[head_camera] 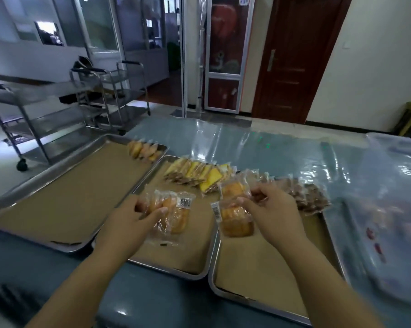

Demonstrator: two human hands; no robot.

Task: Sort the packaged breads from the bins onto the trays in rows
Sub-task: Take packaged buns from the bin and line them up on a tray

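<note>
Golden packaged breads are held in both hands above the trays. A bundle (pixel 170 213) is gripped by the closed fingers of the left hand (pixel 133 217) over the middle tray (pixel 201 272); two packs (pixel 235 209) are pinched shut by the right hand (pixel 274 210) at the right tray's (pixel 247 297) inner edge. The matching golden row (pixel 144 150) lies far-left, nearer the left hand, on the left tray (pixel 46 170). A leftward carry is judged likely.

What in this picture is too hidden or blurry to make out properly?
All in the head view:
- Barcode label on the packs in the left hand: print too small and blurred.
- Plastic bin at right: cut off by the frame edge, contents smeared by the cloudy plastic.
- Brown breads on the right tray: partly behind the right hand.
</note>
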